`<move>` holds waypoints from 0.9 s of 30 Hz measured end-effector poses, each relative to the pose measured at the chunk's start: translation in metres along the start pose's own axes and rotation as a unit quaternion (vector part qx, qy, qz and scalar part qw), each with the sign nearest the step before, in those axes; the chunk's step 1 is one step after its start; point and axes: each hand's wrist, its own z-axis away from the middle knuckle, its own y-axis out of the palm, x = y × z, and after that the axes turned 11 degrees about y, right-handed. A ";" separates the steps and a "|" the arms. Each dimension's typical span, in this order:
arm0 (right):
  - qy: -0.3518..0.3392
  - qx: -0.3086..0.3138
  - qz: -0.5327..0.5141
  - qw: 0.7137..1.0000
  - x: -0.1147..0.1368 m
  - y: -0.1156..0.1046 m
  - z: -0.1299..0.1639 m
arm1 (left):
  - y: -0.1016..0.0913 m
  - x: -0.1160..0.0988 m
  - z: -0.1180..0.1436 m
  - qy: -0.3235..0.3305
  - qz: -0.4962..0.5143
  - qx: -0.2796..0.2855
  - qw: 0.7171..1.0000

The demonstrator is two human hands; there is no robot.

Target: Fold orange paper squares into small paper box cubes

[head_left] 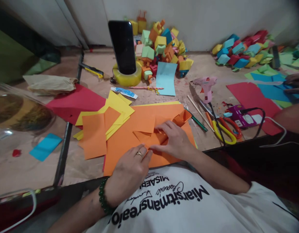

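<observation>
My left hand [130, 170], with a ring and a green bead bracelet, presses its fingertips on an orange paper piece [151, 137] that is partly folded. My right hand [175, 140] lies flat over the same piece, fingers spread along a crease. The piece rests on a stack of large orange sheets [120, 139] near the table's front edge. A small folded orange shape [182, 118] sits just beyond my right hand. Loose orange squares [93, 136] and yellow sheets [117, 106] lie to the left.
Scissors [226, 129], a pink glue gun [206, 85], a purple glue gun [238, 116] and sticks lie right. A phone [122, 47] stands in a tape roll [126, 79]. Piles of folded paper cubes [161, 43] line the wall. Another person's arm [289, 118] reaches in at right.
</observation>
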 end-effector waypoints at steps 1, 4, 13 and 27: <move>0.005 0.013 0.002 1.000 0.001 -0.002 0.000 | 0.000 0.000 0.000 0.002 -0.001 -0.004 1.000; 0.022 0.027 -0.001 0.999 -0.004 -0.007 0.002 | -0.001 -0.001 -0.001 0.004 -0.005 -0.010 1.000; 0.006 0.024 -0.099 0.995 -0.033 -0.013 0.008 | 0.001 -0.002 0.001 0.009 0.008 0.015 1.000; -0.078 -0.083 -0.016 0.993 -0.026 -0.013 0.020 | 0.001 -0.010 -0.026 -0.016 -0.094 0.093 0.991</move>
